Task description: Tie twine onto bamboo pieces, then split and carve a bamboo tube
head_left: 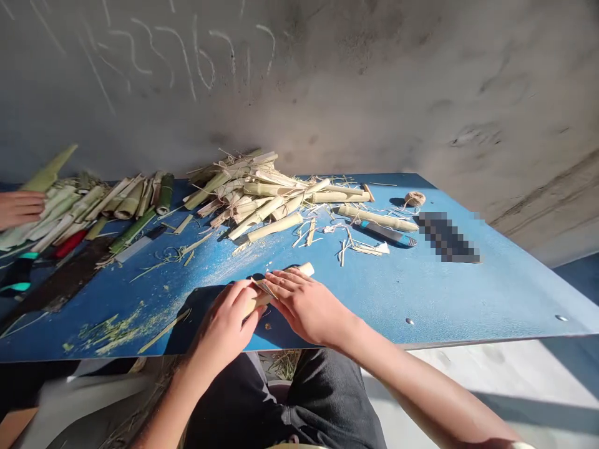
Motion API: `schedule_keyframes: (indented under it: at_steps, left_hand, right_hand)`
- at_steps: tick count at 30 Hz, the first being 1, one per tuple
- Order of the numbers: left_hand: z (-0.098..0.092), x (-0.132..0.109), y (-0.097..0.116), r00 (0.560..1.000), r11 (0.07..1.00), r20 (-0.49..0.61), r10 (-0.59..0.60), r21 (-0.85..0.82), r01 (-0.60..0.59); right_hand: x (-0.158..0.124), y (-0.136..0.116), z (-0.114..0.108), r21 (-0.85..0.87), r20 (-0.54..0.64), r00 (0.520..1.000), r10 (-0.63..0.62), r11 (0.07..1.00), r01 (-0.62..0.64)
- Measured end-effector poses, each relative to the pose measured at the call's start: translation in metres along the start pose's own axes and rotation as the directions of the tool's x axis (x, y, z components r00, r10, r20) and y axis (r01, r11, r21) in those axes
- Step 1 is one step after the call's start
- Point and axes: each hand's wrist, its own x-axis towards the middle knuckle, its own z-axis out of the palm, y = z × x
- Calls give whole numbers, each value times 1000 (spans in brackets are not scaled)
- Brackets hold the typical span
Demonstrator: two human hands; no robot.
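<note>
The bare left hand (225, 317) sits low, its curled fingers (243, 298) bent inward; the bare right hand (306, 307) angles in just beside it, fingers (285, 282) stretched close together, knuckles raised; the bare right forearm (402, 368) reaches from lower right; the bare left forearm (171, 399) rises from the bottom edge.

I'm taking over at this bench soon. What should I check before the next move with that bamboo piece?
Bamboo piece held in the left hand: ok, fingers wrapped around it.
Right hand placement: ok, fingers lie across the bamboo piece.
Small flat tool between the hands: cannot tell its condition, fingers partly hide it.
Blue-handled utility knife: ok, lying apart from the hands on the table.
Co-worker's hand: ok, at the far left, well apart from both hands.
</note>
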Motion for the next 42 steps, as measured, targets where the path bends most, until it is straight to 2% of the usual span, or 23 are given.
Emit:
schedule_keyframes:
  at_steps: [2, 5, 7, 9, 10, 13, 14, 17, 18, 19, 22, 23, 26, 27, 30, 31, 34, 35, 36, 39, 40, 42]
  left_hand:
    - [-1, -3, -1, 1000, 998, -22, 15, -57, -16]
    - [-3, -9, -6, 998, 999, -64, -21, -51, 17]
    - [-4, -11, -10, 998, 1000, -66, -21, -4, 21]
    - [-5, -9, -13, 997, 999, -65, 31, 45, -28]
    - [-6, -8, -15, 996, 996, -66, 61, 70, -57]
    - [-10, -8, -18, 992, 990, -75, 103, 102, -95]
    - [-12, -10, -20, 991, 991, -73, 108, 87, -102]
    - [-15, -22, -25, 990, 994, -87, 111, -1, -112]
    - [-15, -26, -27, 989, 995, -108, 97, -26, -100]
    - [-15, -29, -28, 989, 996, -133, 71, -41, -77]
    - [-13, -34, -29, 983, 999, -183, -2, -41, -5]
    - [-12, -33, -29, 982, 999, -188, -4, -32, -2]
    - [-9, -30, -27, 975, 998, -214, 61, -13, -65]
    - [-8, -29, -25, 971, 997, -228, 80, -4, -83]
    - [-5, -28, -19, 965, 996, -245, 93, 22, -90]
    - [-4, -27, -17, 966, 996, -243, 88, 31, -83]
    - [-3, -25, -13, 969, 996, -236, 78, 57, -66]
    - [-3, -24, -12, 969, 996, -236, 76, 61, -63]
    - [-3, -24, -12, 969, 996, -234, 77, 62, -64]
    - [-3, -24, -14, 969, 995, -228, 91, 68, -78]
    - [-2, -25, -15, 968, 993, -229, 104, 76, -88]
    - [-1, -25, -17, 962, 989, -239, 131, 93, -112]
  right_hand:
    - [-3, -5, 12, -20, -31, 996, 85, 996, -86]
    - [-11, -13, 23, -90, -169, 938, 302, 943, -319]
    - [-12, -20, 28, -86, -194, 934, 299, 944, -320]
    - [-11, -27, 32, -76, -173, 950, 259, 959, -275]
    - [-10, -30, 33, -85, -179, 943, 281, 950, -300]
    - [-6, -40, 37, -123, -261, 863, 433, 871, -475]
    - [-5, -44, 39, -121, -267, 860, 435, 870, -477]
    - [-3, -53, 44, -68, -174, 945, 277, 954, -292]
    - [-3, -55, 45, -57, -155, 955, 251, 963, -263]
    - [-3, -55, 45, -61, -163, 947, 276, 956, -289]
    - [-4, -53, 46, -93, -263, 868, 421, 885, -457]
    - [-4, -53, 48, -93, -274, 868, 414, 887, -452]
    - [-4, -53, 52, -56, -215, 944, 249, 962, -267]
    - [-5, -53, 52, -43, -214, 947, 238, 967, -253]
    - [-6, -51, 53, -57, -311, 870, 383, 906, -419]
    - [-6, -51, 54, -56, -316, 866, 388, 903, -425]
    - [-5, -51, 56, -4, -219, 953, 210, 976, -216]
    - [-4, -51, 55, 13, -208, 960, 189, 982, -190]
    - [-4, -50, 53, 17, -223, 948, 228, 973, -230]
    - [-3, -50, 48, 10, -289, 877, 384, 917, -399]
    - [-3, -51, 47, 7, -283, 885, 370, 924, -384]
    - [-2, -54, 48, 12, -204, 953, 226, 973, -229]
